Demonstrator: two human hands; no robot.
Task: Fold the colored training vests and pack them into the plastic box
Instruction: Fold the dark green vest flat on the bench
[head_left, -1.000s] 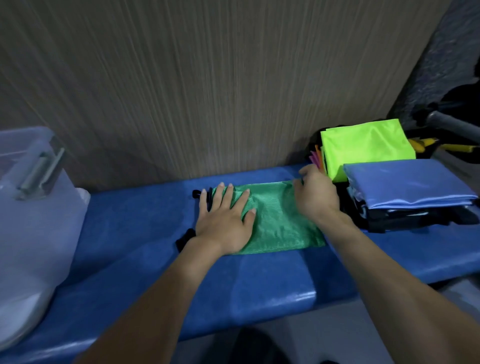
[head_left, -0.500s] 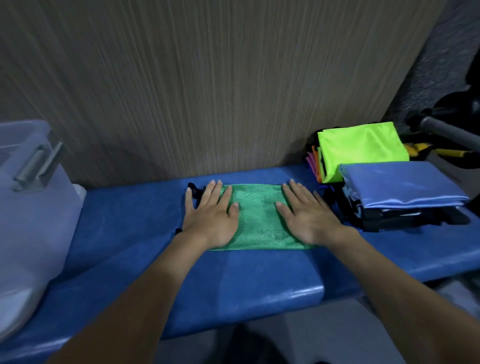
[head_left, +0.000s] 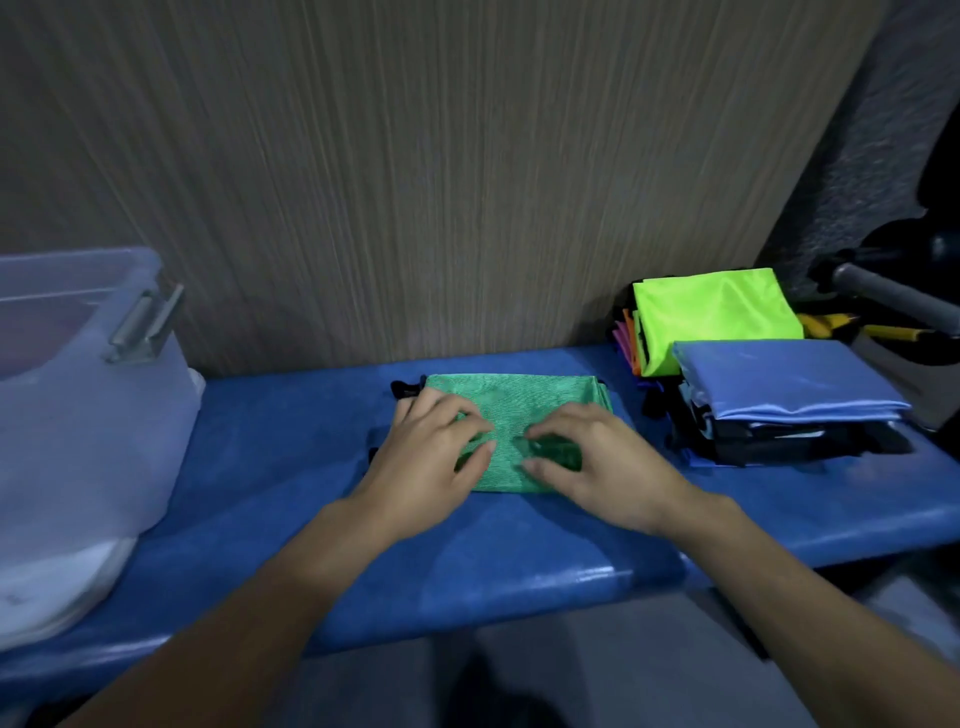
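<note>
Both hands have slid in from the sides and now curl their fingers into the middle of the folded green vest (head_left: 511, 415); left hand (head_left: 434, 452) and right hand (head_left: 592, 462) pinch its cloth. It lies on the blue bench (head_left: 467, 561), right of the plastic box (head_left: 78, 395), not yet packed. More vests (head_left: 779, 384) wait further right.

bare blue bench (head_left: 270, 467) toward plastic box (head_left: 88, 415) leftward, vest stack (head_left: 769, 395) blocking right

You have a green mesh vest (head_left: 511, 410) folded into a flat rectangle on the bench, black trim showing at its left edge. Far left stands the translucent plastic box (head_left: 78, 415). At right, a folded lime vest (head_left: 714, 312) and blue vest (head_left: 784, 376) top two stacks.
</note>
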